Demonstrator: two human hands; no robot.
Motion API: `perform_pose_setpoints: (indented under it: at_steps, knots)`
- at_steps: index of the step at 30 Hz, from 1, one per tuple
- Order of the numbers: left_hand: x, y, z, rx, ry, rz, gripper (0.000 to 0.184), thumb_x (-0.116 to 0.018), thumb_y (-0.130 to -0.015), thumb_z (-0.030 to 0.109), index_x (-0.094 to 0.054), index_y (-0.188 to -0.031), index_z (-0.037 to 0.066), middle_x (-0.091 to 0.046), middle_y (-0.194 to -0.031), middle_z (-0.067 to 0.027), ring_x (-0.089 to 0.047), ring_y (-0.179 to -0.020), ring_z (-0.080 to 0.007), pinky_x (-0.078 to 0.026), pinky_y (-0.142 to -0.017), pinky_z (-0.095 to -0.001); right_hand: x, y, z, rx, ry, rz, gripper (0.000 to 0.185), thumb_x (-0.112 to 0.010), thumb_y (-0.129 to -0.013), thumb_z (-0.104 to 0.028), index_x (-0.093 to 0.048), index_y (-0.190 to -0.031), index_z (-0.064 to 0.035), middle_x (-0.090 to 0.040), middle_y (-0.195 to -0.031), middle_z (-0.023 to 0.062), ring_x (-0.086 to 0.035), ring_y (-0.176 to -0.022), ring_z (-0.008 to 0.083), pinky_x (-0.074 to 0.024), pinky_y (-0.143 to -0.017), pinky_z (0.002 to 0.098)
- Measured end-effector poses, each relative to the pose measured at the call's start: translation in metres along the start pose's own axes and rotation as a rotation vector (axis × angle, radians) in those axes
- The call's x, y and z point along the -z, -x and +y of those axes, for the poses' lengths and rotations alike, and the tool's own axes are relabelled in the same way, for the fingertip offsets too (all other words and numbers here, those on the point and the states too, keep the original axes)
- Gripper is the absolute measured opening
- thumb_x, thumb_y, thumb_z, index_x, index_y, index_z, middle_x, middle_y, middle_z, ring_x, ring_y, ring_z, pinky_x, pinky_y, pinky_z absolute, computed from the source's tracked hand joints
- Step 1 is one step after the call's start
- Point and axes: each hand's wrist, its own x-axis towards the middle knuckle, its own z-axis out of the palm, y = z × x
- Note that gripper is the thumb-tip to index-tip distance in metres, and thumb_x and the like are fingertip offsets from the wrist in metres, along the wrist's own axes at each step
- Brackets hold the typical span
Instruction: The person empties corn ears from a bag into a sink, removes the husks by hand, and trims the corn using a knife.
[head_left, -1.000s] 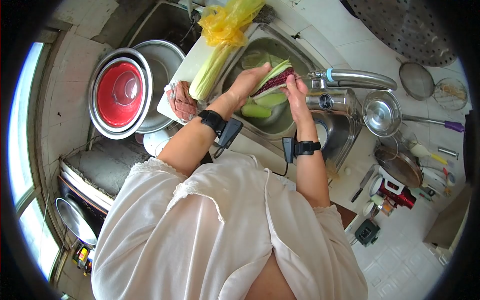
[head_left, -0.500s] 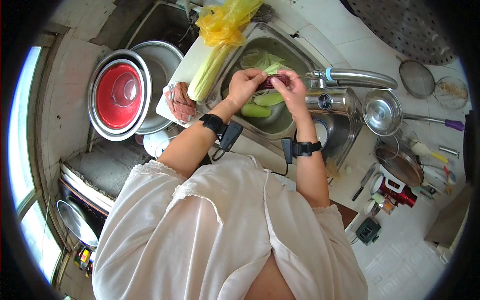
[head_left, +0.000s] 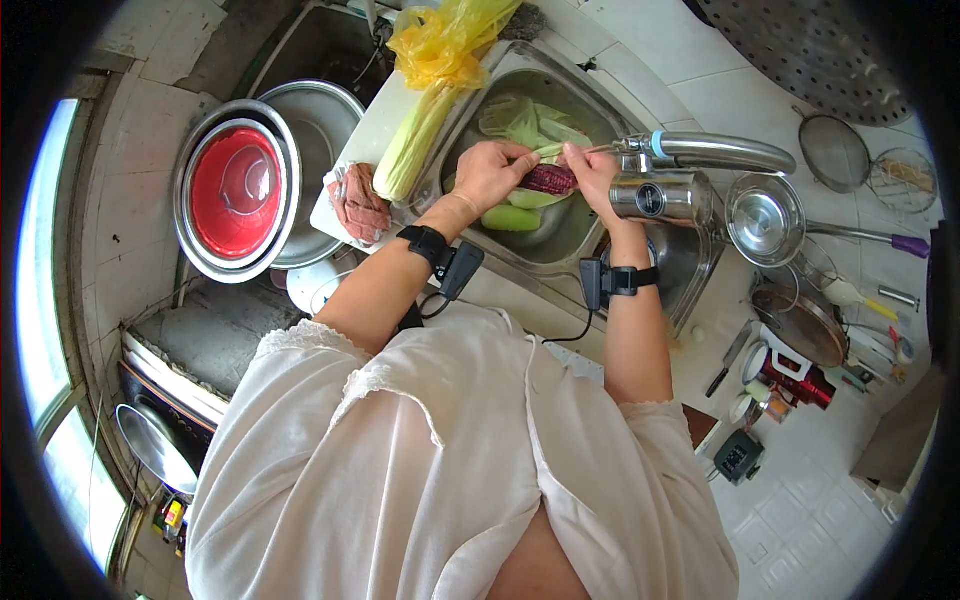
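Note:
Over the sink, a dark purple ear of corn (head_left: 548, 180) lies level between my two hands, its kernels bare. My left hand (head_left: 490, 172) is closed around its left end. At the other end my right hand (head_left: 595, 180) has its fingers closed too, with the thumb and fingertips by a narrow pale green husk strip (head_left: 550, 152) above the cob. Which fingers bear the cob's weight is partly hidden. Below, in the sink basin (head_left: 560, 255), are green husk pieces (head_left: 512, 218) and a clump of loose pale husk (head_left: 520, 120).
An unpeeled ear of corn (head_left: 415, 145) lies on the white board left of the sink, beside a yellow plastic bag (head_left: 440, 45) and a bagged reddish-brown item (head_left: 358, 205). Nested bowls (head_left: 240, 190) stand further left. The metal faucet (head_left: 720, 155) reaches in from the right.
My right hand has shifted slightly right and down. More of the purple kernels show now, and a pale husk strip stretches between my fingers above the cob.

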Motion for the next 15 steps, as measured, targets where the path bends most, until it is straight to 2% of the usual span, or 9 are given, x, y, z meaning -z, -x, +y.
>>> perform_pose_setpoints:
  at_steps: [1,3,6,8,9,10,12,15]
  knots:
    - [0.001,0.0,-0.001,0.0,0.0,0.0,0.033,-0.067,-0.094,0.042,-0.081,-0.1,0.013,-0.076,-0.088,-0.0126,-0.071,-0.086,-0.0343,-0.055,-0.078,-0.0418,-0.001,0.005,-0.006,-0.007,-0.035,-0.062,0.034,-0.073,-0.097,-0.033,-0.075,-0.092,0.0011,-0.073,-0.078,0.0099,-0.067,-0.071,0.016,-0.054,-0.071,0.0326]
    - [0.003,-0.001,-0.002,-0.131,-0.149,0.039,0.033,-0.066,-0.096,0.042,-0.08,-0.101,0.012,-0.075,-0.088,-0.0139,-0.071,-0.083,-0.0336,-0.055,-0.074,-0.0412,-0.005,0.012,-0.013,-0.017,-0.072,-0.124,0.036,-0.072,-0.097,-0.034,-0.074,-0.092,0.0018,-0.074,-0.079,0.0105,-0.068,-0.072,0.0178,-0.0545,-0.072,0.033]
    - [0.003,-0.001,0.003,-0.162,-0.275,0.034,0.035,-0.064,-0.097,0.043,-0.08,-0.098,0.013,-0.074,-0.086,-0.0156,-0.07,-0.085,-0.0374,-0.055,-0.073,-0.0458,-0.013,0.015,-0.013,-0.025,0.088,-0.099,0.032,-0.072,-0.097,-0.032,-0.074,-0.092,-0.0003,-0.073,-0.079,0.0137,-0.068,-0.069,0.0229,-0.0541,-0.072,0.0372]
    - [0.004,0.0,0.012,-0.136,-0.331,0.007,0.035,-0.063,-0.097,0.043,-0.08,-0.097,0.012,-0.073,-0.084,-0.016,-0.07,-0.083,-0.0381,-0.054,-0.072,-0.0471,-0.022,0.01,-0.004,-0.025,0.311,0.004,0.025,-0.072,-0.095,-0.028,-0.075,-0.093,-0.0034,-0.071,-0.078,0.0172,-0.067,-0.067,0.0266,-0.0526,-0.07,0.0418]
    - [0.004,0.0,0.014,-0.11,-0.384,-0.016,0.035,-0.062,-0.098,0.043,-0.079,-0.096,0.012,-0.072,-0.082,-0.0165,-0.069,-0.081,-0.0388,-0.054,-0.071,-0.0483,-0.02,0.012,-0.013,0.018,0.34,0.016,0.019,-0.072,-0.094,-0.023,-0.073,-0.092,-0.0049,-0.069,-0.079,0.0197,-0.067,-0.067,0.032,-0.0514,-0.068,0.0452]
    - [0.004,-0.001,0.014,-0.11,-0.385,-0.016,0.035,-0.062,-0.098,0.043,-0.079,-0.096,0.012,-0.072,-0.082,-0.0165,-0.069,-0.081,-0.0388,-0.054,-0.071,-0.0483,-0.021,0.011,-0.01,0.019,0.339,0.016,0.019,-0.072,-0.094,-0.023,-0.073,-0.092,-0.0049,-0.069,-0.079,0.0197,-0.067,-0.067,0.032,-0.0514,-0.068,0.0452]
    - [0.006,-0.005,0.013,-0.159,-0.353,-0.041,0.036,-0.061,-0.098,0.043,-0.079,-0.097,0.012,-0.071,-0.081,-0.017,-0.069,-0.08,-0.0398,-0.054,-0.071,-0.0489,-0.022,0.009,-0.004,0.231,0.427,0.103,0.018,-0.068,-0.096,-0.021,-0.07,-0.092,-0.0039,-0.07,-0.081,0.0207,-0.068,-0.073,0.0384,-0.0519,-0.069,0.0476]
    - [0.013,-0.012,0.011,-0.191,-0.344,-0.107,0.036,-0.06,-0.099,0.043,-0.079,-0.099,0.013,-0.071,-0.08,-0.0165,-0.068,-0.079,-0.0398,-0.054,-0.071,-0.0485,-0.018,0.002,0.002,0.246,0.409,0.045,0.015,-0.063,-0.098,-0.018,-0.068,-0.096,-0.004,-0.07,-0.083,0.0221,-0.069,-0.08,0.0426,-0.052,-0.07,0.0502]
